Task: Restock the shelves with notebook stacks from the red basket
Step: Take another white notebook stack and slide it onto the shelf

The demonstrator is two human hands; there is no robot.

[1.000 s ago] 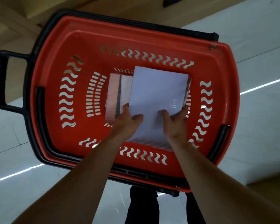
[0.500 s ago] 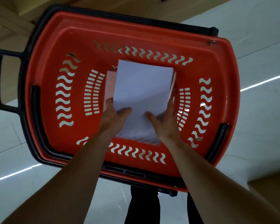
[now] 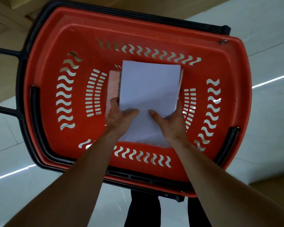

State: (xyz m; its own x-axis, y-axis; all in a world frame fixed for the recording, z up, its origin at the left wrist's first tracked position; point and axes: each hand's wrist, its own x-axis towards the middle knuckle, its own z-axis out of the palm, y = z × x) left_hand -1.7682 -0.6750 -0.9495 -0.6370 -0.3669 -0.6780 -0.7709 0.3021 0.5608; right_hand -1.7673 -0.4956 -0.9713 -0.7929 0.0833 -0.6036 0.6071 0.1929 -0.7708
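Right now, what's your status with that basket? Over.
Left hand and right hand grip the notebook stack, thumbs on top. Stack inside the red basket, pink notebook at its left edge. Nothing seen blocking a lift.

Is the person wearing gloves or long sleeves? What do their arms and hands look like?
No gloves: the left hand and the right hand are bare, with no rings that I can see. The left forearm and the right forearm are bare too: no sleeves, watch or bracelet shows.
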